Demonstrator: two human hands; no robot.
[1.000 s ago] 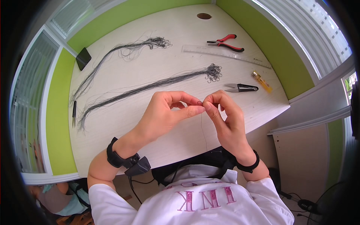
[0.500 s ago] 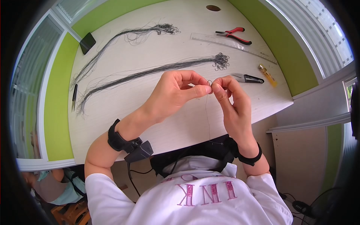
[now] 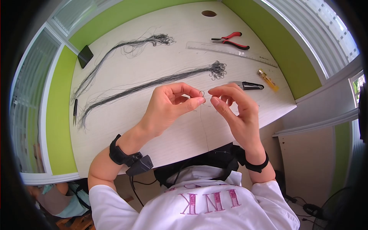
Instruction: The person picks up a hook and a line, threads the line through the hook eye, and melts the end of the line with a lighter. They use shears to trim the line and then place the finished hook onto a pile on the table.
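Observation:
My left hand [image 3: 166,107] pinches a small fish hook [image 3: 202,93] between thumb and forefinger, its bend standing up above the fingertips. A thin fishing line [image 3: 206,132] hangs from these fingers down past the table's front edge. Just right of the hook is my right hand [image 3: 241,105], its thumb and forefinger a little apart with nothing visible between them. Beyond my hands lies a bundle of dark lines [image 3: 149,81] with a cluster of hooks [image 3: 218,70] at its right end. Small snips [image 3: 251,86] rest behind my right hand.
Farther back lie another bundle of hooked lines [image 3: 126,44], a clear ruler [image 3: 230,52] and red-handled pliers [image 3: 234,40]. A yellow lighter [image 3: 268,79] is at the right, tweezers [image 3: 75,111] at the left. Green partitions [image 3: 276,46] border the white table [image 3: 172,140].
My right fingers have parted and drawn away from the hook, which stays in my left hand. The view has shifted slightly, moving the table things down and left.

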